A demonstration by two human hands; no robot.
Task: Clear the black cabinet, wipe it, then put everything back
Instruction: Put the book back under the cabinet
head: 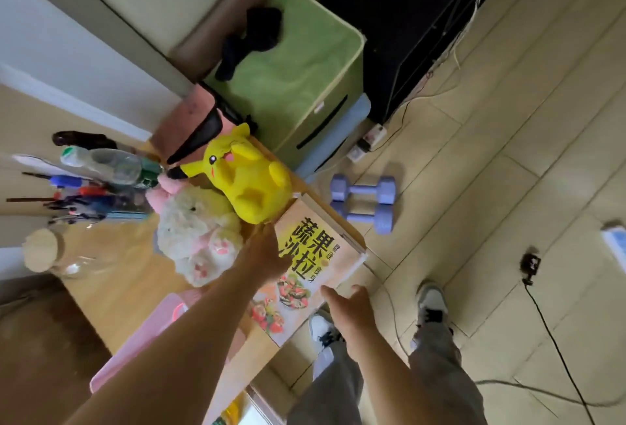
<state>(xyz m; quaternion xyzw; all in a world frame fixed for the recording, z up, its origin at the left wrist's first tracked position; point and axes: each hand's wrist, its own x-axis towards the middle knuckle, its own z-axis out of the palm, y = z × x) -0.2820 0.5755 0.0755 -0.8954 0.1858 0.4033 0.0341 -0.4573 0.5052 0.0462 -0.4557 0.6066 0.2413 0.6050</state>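
The person is reaching both bare forearms forward and down over the corner of a wooden table [128,275]. The left hand [267,251] is lying back-up at the far left edge of a cookbook [315,255] that is resting flat on that corner. Its fingers are tucking out of sight at the cover's edge, so it is not possible to tell whether they are gripping or only touching. The right hand [347,309] is coming in at the book's near right edge with thumb and fingers spread apart and loosely extended, their tips just at the cover, holding nothing. A yellow plush toy [244,180] is sitting just beyond the book, touching its far end, and a white plush toy [193,238] is lying just beside the left hand. The black cabinet [399,24] is standing well apart from both hands at the upper right, beside a green storage box [298,79]. The frame is cutting off its top, and its surface is showing so dark that nothing on it can be made out. Both arms are running out of the bottom edge.
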